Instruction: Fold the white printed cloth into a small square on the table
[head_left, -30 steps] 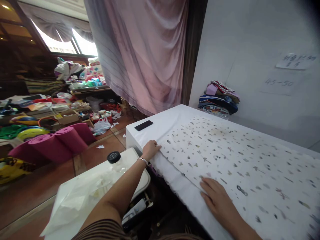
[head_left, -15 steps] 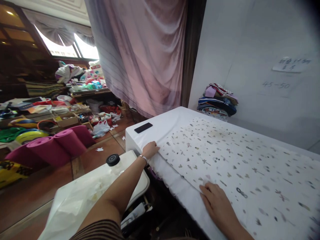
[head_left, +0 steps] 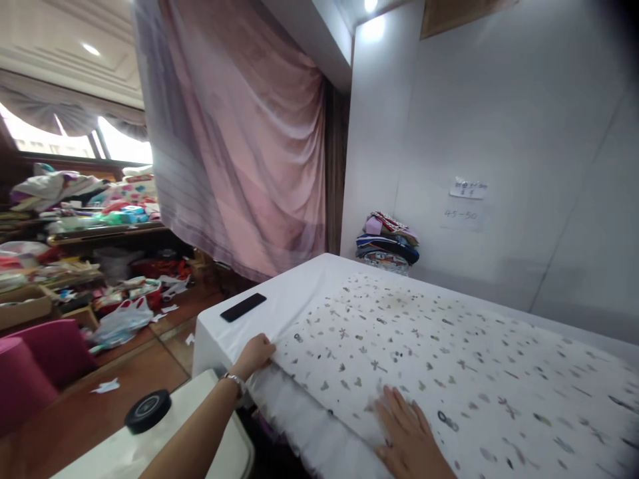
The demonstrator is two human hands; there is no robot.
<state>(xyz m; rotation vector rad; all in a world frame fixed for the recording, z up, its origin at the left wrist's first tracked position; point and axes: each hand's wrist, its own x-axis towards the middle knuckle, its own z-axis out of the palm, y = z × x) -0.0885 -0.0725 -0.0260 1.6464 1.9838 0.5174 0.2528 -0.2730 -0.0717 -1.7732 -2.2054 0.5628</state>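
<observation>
A white patterned cloth (head_left: pixel 439 359) with small printed motifs lies spread over a white-covered table (head_left: pixel 299 286). My left hand (head_left: pixel 255 354) pinches the cloth's near left corner at the table edge; a bracelet sits on that wrist. My right hand (head_left: pixel 409 436) lies flat, fingers apart, pressing on the cloth near its front edge. A black phone (head_left: pixel 243 307) rests on the bare white table top, a little beyond my left hand.
A stack of folded fabrics (head_left: pixel 387 243) sits at the table's far end against the white wall. A pink curtain (head_left: pixel 239 146) hangs behind. A small white table with a black round lid (head_left: pixel 148 410) stands at my left. Clutter and a magenta roll (head_left: pixel 34 359) fill the floor.
The view has tilted up and swung right, showing more wall and ceiling. Both hands stay on the cloth; the right hand has slid slightly leftward along the front edge.
</observation>
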